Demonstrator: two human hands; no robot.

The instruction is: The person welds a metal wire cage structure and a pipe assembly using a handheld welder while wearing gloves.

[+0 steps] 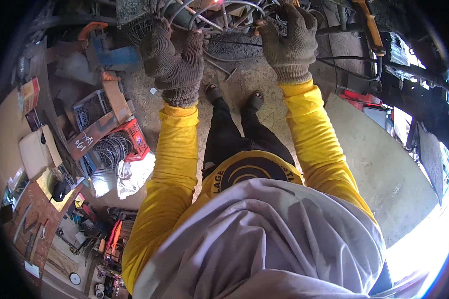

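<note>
At the top edge of the head view is a frame of bent metal rods (219,24), with curved rings and a few straight pieces, cut off by the picture's edge. A red-orange glow shows among the rods. My left hand (177,62), in a dark knit glove with bare fingertips, closes on the frame's left side. On its right side my right hand (290,47), gloved alike, grips it too; some fingertips blend into the dark rods. Both arms reach forward in yellow sleeves.
An orange-handled tool (370,25) hangs at upper right beside dark cables. At left stand a blue metal piece (115,56), a red crate (136,139) of coiled rings and a cardboard box (39,151). A large flat sheet (379,164) leans at right. A T-shaped rod (229,74) lies ahead of my feet.
</note>
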